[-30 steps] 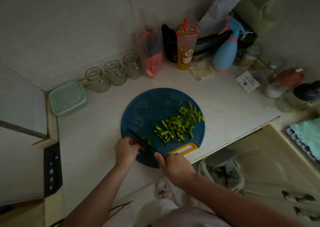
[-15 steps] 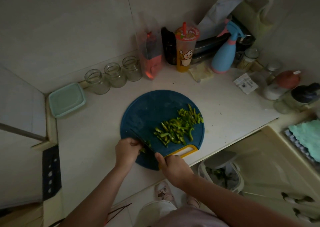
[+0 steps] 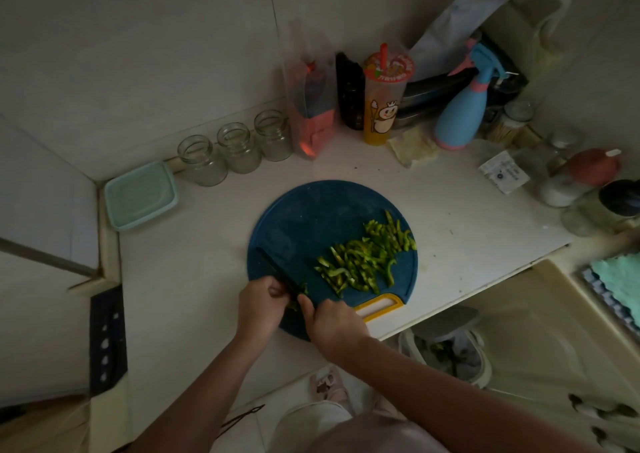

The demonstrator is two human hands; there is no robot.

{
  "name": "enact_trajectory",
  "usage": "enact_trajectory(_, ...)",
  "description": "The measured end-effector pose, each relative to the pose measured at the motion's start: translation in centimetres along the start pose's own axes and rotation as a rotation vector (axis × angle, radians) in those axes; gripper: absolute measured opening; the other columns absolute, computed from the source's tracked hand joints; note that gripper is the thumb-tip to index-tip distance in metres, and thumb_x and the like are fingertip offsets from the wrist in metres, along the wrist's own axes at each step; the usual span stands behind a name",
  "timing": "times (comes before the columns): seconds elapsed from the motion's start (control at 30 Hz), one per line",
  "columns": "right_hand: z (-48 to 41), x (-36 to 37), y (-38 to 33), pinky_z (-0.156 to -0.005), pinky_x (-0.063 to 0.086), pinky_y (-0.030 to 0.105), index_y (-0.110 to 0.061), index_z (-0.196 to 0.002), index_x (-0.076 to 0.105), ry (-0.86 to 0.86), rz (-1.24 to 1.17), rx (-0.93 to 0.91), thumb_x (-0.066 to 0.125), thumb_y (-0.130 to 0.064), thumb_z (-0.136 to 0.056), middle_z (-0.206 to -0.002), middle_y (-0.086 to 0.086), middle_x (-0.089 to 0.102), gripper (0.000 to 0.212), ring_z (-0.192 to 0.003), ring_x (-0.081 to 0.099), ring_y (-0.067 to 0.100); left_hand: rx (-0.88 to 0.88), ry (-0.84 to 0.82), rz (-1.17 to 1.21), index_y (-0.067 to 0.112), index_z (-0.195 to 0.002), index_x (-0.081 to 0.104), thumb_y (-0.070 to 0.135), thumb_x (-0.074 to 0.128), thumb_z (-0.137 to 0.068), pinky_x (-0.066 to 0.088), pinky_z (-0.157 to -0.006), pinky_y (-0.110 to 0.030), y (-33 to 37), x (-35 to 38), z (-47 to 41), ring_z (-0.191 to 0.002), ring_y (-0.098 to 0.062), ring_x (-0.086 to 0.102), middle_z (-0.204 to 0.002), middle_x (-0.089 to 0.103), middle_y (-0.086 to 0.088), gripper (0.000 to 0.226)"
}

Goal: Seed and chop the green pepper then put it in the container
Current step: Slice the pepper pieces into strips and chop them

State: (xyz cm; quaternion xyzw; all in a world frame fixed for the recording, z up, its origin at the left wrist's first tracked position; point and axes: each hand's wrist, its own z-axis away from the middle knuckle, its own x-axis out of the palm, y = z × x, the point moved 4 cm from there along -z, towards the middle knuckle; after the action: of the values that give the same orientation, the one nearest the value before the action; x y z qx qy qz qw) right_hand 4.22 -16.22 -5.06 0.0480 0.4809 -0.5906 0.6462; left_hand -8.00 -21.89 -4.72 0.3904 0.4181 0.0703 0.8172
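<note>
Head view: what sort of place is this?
Probably a small home kitchen: a knife in the right hand cuts green pepper held by the left hand on a blue cutting board; glass jars stand along the tiled wall.

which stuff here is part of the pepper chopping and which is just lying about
In use: knife, pepper piece, pepper strips, cutting board, container, left hand, right hand.
Lying about: glass jars, drink cup, spray bottle.

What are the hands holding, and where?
The right hand grips the knife by its handle; the left hand holds the uncut pepper piece down beside the blade.
</note>
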Motion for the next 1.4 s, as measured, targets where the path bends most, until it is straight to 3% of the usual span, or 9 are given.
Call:
enact_trajectory(0.2, 0.5, -1.2, 1.7, -0.072, 0.042, 0.036, -0.006, -0.099, 0.059, 0.005, -0.102, 0.019, 0.018, -0.056, -0.097, -0.080, 0.010, 0.053, 0.065, -0.094, 0.060, 0.034, -0.065, 0.008, 0.123, 0.008, -0.086, 0.067, 0.011, 0.074, -0.078, 0.057, -0.078, -0.040, -0.5, 0.3, 0.2, -0.074, -0.023, 0.068, -0.078, 0.068, -0.008, 0.011)
enact_trajectory(0.33, 1.1, -1.6, 2.3, -0.074, 0.048, 0.038, -0.018, -0.066, 0.045, 0.062, -0.119, 0.063, 0.023, -0.058, -0.096, -0.092, 0.015, 0.065, 0.055, -0.090, 0.063, 0.031, -0.013, 0.016, 0.058, 0.001, -0.096, 0.068, 0.011, 0.070, -0.081, 0.056, -0.076, -0.035, 0.4, 1.0, 0.4, -0.075, -0.023, 0.066, -0.084, 0.069, -0.010, 0.018)
enact_trajectory(0.43, 1.7, -2.1, 2.4, -0.068, 0.043, 0.034, -0.020, -0.062, 0.038, 0.053, -0.058, 0.052, 0.022, -0.057, -0.097, -0.093, 0.016, 0.066, 0.054, -0.088, 0.063, 0.032, -0.047, 0.053, 0.081, -0.001, -0.102, 0.065, 0.011, 0.067, -0.085, 0.057, -0.073, -0.037, 0.5, 0.7, -0.1, -0.071, -0.021, 0.066, -0.088, 0.069, -0.013, 0.021)
enact_trajectory(0.63, 1.9, -2.1, 2.7, -0.072, 0.044, 0.035, -0.020, -0.064, 0.037, 0.035, -0.022, 0.054, 0.022, -0.057, -0.097, -0.097, 0.017, 0.066, 0.052, -0.092, 0.063, 0.033, -0.043, 0.043, 0.080, -0.002, -0.101, 0.064, 0.006, 0.065, -0.084, 0.057, -0.072, -0.036, 1.1, 0.6, -0.7, -0.069, -0.023, 0.066, -0.087, 0.067, -0.013, 0.019)
enact_trajectory(0.77, 1.7, -2.0, 2.9, -0.072, 0.043, 0.036, -0.013, -0.080, 0.052, -0.006, 0.006, 0.054, 0.021, -0.055, -0.098, -0.099, 0.017, 0.065, 0.055, -0.094, 0.063, 0.033, -0.144, 0.061, 0.190, -0.002, -0.102, 0.062, 0.007, 0.067, -0.084, 0.056, -0.061, -0.026, 0.5, 0.3, -1.3, -0.063, -0.016, 0.063, -0.084, 0.066, -0.012, 0.021)
enact_trajectory(0.9, 1.8, -2.0, 2.9, -0.075, 0.045, 0.036, -0.014, -0.072, 0.046, -0.012, -0.001, 0.057, 0.022, -0.055, -0.098, -0.099, 0.018, 0.065, 0.054, -0.094, 0.063, 0.033, -0.136, -0.031, 0.161, 0.009, -0.098, 0.057, 0.006, 0.072, -0.077, 0.058, -0.070, -0.037, 1.6, 1.1, -0.7, -0.069, -0.018, 0.063, -0.080, 0.062, -0.004, 0.026)
enact_trajectory(1.03, 1.3, -1.6, 3.0, -0.071, 0.044, 0.036, -0.011, -0.094, 0.057, -0.018, 0.005, 0.052, 0.020, -0.054, -0.098, -0.100, 0.018, 0.065, 0.056, -0.093, 0.063, 0.032, -0.080, 0.032, 0.079, 0.014, -0.089, 0.059, 0.004, 0.070, -0.073, 0.057, -0.076, -0.045, 1.7, 1.7, -0.9, -0.079, -0.027, 0.067, -0.086, 0.067, -0.009, 0.021)
enact_trajectory(1.2, 0.7, -1.7, 1.9, -0.074, 0.047, 0.035, -0.009, -0.088, 0.060, 0.017, -0.009, 0.048, 0.022, -0.056, -0.097, -0.099, 0.017, 0.066, 0.061, -0.095, 0.063, 0.031, 0.013, 0.019, -0.073, 0.009, -0.068, 0.060, -0.001, 0.066, -0.075, 0.046, -0.064, -0.030, 2.4, 1.8, 0.0, -0.069, -0.021, 0.061, -0.069, 0.062, -0.005, 0.014)
enact_trajectory(1.4, -0.5, -2.5, 1.4, -0.074, 0.045, 0.037, -0.003, -0.099, 0.057, -0.011, -0.120, -0.021, 0.021, -0.049, -0.099, -0.098, 0.021, 0.063, 0.058, -0.095, 0.061, 0.036, 0.013, 0.031, -0.003, 0.001, -0.085, 0.071, 0.010, 0.067, -0.082, 0.045, -0.068, -0.031, 2.1, 1.2, 0.3, -0.075, -0.022, 0.064, -0.077, 0.068, -0.006, 0.011)
